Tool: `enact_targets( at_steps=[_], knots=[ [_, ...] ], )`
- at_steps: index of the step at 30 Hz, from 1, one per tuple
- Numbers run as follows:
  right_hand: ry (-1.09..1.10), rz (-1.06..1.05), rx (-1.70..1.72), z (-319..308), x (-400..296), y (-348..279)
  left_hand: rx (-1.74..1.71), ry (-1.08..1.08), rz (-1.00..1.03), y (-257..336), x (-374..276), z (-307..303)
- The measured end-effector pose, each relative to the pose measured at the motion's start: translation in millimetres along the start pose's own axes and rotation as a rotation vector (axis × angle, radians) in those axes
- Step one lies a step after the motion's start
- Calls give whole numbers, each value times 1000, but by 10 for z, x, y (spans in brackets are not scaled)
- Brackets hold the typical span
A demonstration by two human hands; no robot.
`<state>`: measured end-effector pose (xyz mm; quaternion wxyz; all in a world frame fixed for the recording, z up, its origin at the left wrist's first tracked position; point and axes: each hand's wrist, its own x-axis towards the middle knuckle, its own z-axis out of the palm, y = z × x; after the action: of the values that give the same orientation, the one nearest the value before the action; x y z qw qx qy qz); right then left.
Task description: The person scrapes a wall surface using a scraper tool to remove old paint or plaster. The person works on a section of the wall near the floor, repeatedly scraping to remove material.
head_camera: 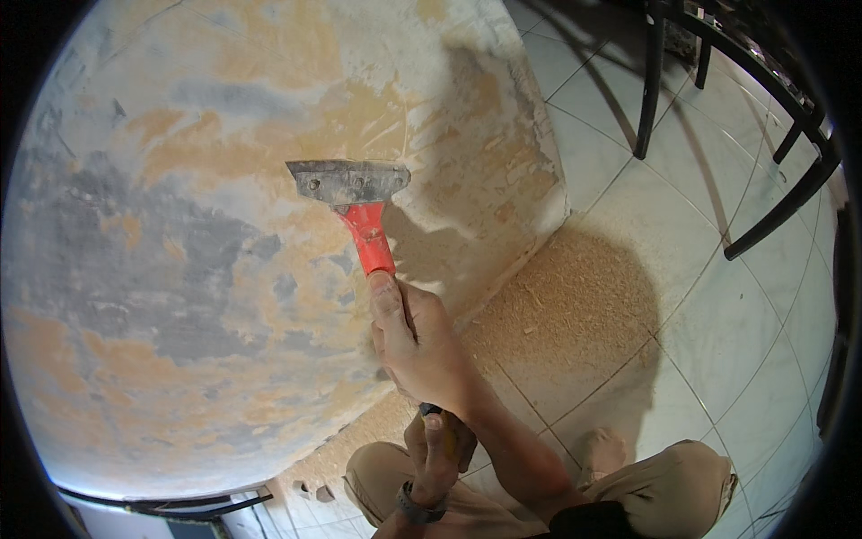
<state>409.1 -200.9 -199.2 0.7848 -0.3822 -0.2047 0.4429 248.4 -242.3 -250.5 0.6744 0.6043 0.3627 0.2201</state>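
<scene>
A wall scraper (pixel 367 229) with a red handle and a wide metal blade is gripped in my right hand (pixel 421 337). Its blade lies against or just before the patchy wall (pixel 262 283), which shows grey, white and orange-tan areas. Below and partly behind the right wrist, my left hand (pixel 434 451) is closed around a yellow and black object (pixel 446 434), mostly hidden by the fingers; what it is I cannot tell. A watch or band is on the left wrist.
Crumbly tan debris (pixel 572 303) lies on the white tiled floor (pixel 680 276) along the wall's base. Black curved furniture legs (pixel 650 87) stand at the upper right. My bent knees (pixel 673 485) are at the bottom, and dark bars (pixel 175 506) cross the lower left.
</scene>
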Motion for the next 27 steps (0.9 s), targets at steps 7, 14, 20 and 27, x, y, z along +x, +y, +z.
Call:
enact_targets(
  at_steps=[7,14,20,27],
  knots=[
    [-29,44,33,-39,33,-17,196,128,99,45,43,167],
    [17,21,26,113,57,-1,127,23,92,285,91,-40],
    [16,66,-92,20,50,-84,40,54,49,157,84,98],
    [18,20,-101,-29,78,-50,162,51,96,45,143,114]
  ],
)
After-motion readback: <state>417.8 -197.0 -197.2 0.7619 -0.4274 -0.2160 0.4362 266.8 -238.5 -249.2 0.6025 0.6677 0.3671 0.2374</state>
